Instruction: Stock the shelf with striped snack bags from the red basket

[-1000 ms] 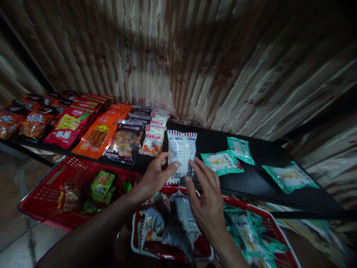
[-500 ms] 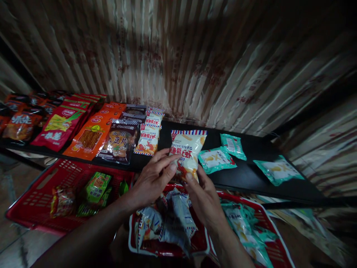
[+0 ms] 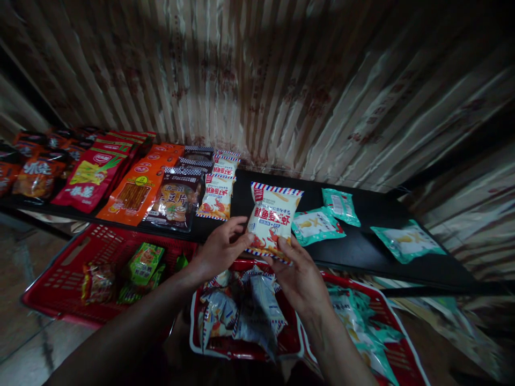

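A cream snack bag with red lettering and a red-and-blue striped edge is held upright over the front of the black shelf. My right hand grips its lower right side, thumb on the front. At its lower left, my left hand pinches the bag, thumb on the front and fingers bent at its edge. Two matching snack bags lie on the shelf to the left. Just right of the held bag lies a teal snack bag, partly covered by it.
Dark bean-chip bags, orange bags and pink-red bags line the shelf's left part. Below stand a red basket with green packets, a middle basket of cream bags and a right basket of teal bags. Corrugated sheeting rises behind.
The held bag has turned so its printed front shows more fully. My left hand has shifted from across its front down to its lower left edge.
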### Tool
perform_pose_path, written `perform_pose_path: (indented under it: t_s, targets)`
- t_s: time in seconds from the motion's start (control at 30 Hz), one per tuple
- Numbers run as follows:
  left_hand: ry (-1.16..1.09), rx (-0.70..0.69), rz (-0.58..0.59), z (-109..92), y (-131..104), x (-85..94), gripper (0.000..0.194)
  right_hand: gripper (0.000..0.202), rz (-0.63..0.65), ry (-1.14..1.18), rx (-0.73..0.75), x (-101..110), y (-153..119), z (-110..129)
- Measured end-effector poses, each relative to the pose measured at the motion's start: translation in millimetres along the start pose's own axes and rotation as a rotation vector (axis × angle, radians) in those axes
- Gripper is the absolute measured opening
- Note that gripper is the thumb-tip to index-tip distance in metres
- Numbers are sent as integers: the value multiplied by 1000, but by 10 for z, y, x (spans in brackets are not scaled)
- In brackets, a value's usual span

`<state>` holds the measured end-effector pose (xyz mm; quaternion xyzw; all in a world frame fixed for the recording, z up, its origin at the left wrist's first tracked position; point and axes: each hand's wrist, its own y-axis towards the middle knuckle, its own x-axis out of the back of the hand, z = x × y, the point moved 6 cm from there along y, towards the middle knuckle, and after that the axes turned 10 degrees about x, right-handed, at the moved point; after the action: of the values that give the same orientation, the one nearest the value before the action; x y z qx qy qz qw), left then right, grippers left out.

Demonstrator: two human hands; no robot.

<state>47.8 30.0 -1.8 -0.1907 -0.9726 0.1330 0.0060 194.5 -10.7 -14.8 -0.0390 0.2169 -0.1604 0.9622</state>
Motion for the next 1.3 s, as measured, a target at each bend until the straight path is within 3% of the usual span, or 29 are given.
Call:
perform_pose_path:
  t_s: [0.17,0.33,0.5,0.73,0.9,1.07,1.3]
  targets:
    - [-144,42,65,71,22,-75,32,32,-52,-15,-13,8,48,-23]
    - [-149,35,2,166,99,-65,22,40,-78,-92,-9,-18,80,-52]
    - [21,-6,-101,301,97,11,15,47,-83,-172,-37,-5,95,-163]
    - [197,-35,-221,392,-28,326,20,52,63,-183,-31,-210,120,-361]
    - [342,-68,-325,297,-24,619,22,43,99,-279,108,-450,288,-454]
    - [478,-82,-485,176,-50,894,39,44,98,-329,168,-703,486,-623]
    - [640,-143,-540,131,-127,958,49,49,100,-511,290,-821,588,-768]
